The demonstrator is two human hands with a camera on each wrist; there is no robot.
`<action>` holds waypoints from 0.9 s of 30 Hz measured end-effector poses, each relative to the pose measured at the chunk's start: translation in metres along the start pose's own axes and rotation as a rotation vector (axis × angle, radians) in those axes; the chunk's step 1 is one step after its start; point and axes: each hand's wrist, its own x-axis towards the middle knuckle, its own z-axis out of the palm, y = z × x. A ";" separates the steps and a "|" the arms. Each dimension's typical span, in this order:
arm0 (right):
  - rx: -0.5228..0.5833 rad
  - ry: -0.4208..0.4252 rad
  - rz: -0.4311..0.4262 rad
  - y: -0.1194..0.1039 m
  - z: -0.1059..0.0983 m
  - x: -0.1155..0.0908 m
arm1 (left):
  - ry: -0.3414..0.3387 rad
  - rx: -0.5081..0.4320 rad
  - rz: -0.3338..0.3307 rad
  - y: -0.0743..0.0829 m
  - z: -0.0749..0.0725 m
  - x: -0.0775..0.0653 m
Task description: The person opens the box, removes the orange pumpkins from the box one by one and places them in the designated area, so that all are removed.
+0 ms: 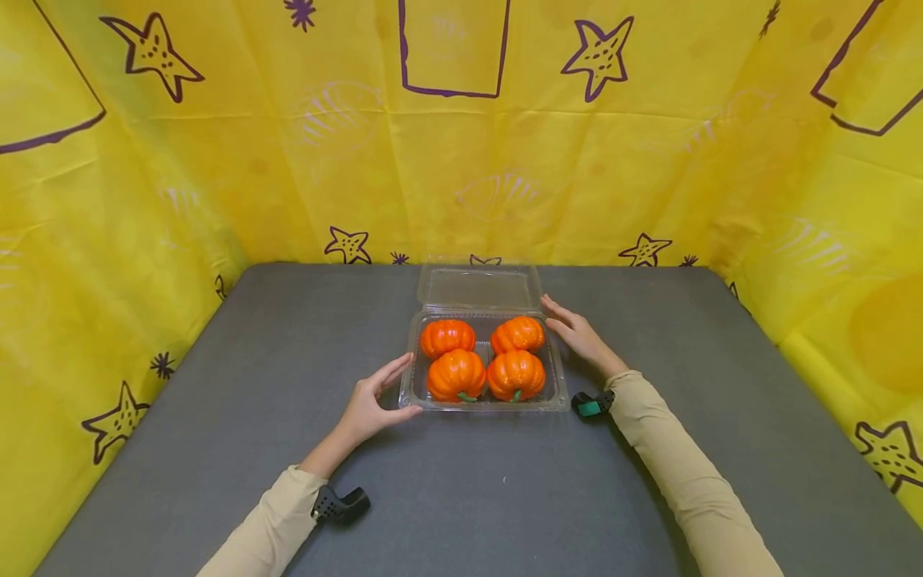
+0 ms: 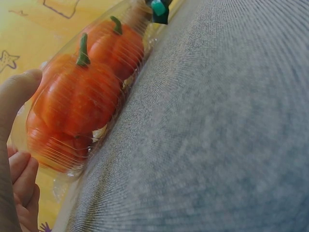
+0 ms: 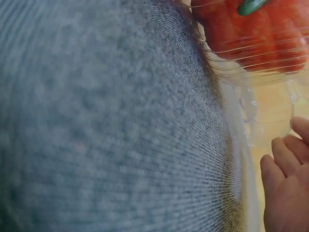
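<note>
A clear plastic clamshell container (image 1: 481, 405) stands on the table with its lid (image 1: 479, 288) folded back. Several small orange toy pumpkins (image 1: 457, 375) with green stems sit in its base in two rows. At the container's left side is my left hand (image 1: 371, 405), thumb near the front corner and fingers along the side, spread wide. My right hand (image 1: 582, 336) lies along the right side, its extended fingers near the back corner by the lid. Through the container wall, the left wrist view shows pumpkins (image 2: 79, 99) beside the thumb. One pumpkin (image 3: 256, 36) is partly visible in the right wrist view.
A dark grey cloth covers the table (image 1: 476, 497). Yellow fabric (image 1: 461, 160) printed with starfish hangs behind it and along both sides. Each wrist carries a dark camera mount, such as the left mount (image 1: 340, 505).
</note>
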 end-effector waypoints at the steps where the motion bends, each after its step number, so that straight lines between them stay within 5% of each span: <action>1: -0.003 0.001 0.002 0.000 0.000 0.000 | -0.001 0.004 0.003 0.000 0.000 0.000; 13: 0.010 0.050 -0.069 -0.011 -0.008 0.000 | 0.004 0.017 0.037 0.001 0.000 -0.001; 20: 0.172 0.035 -0.153 -0.033 -0.016 -0.003 | 0.019 0.057 0.076 0.003 0.000 0.000; 27: 0.158 -0.004 -0.369 -0.053 -0.012 -0.012 | 0.026 0.045 0.070 0.003 -0.001 -0.001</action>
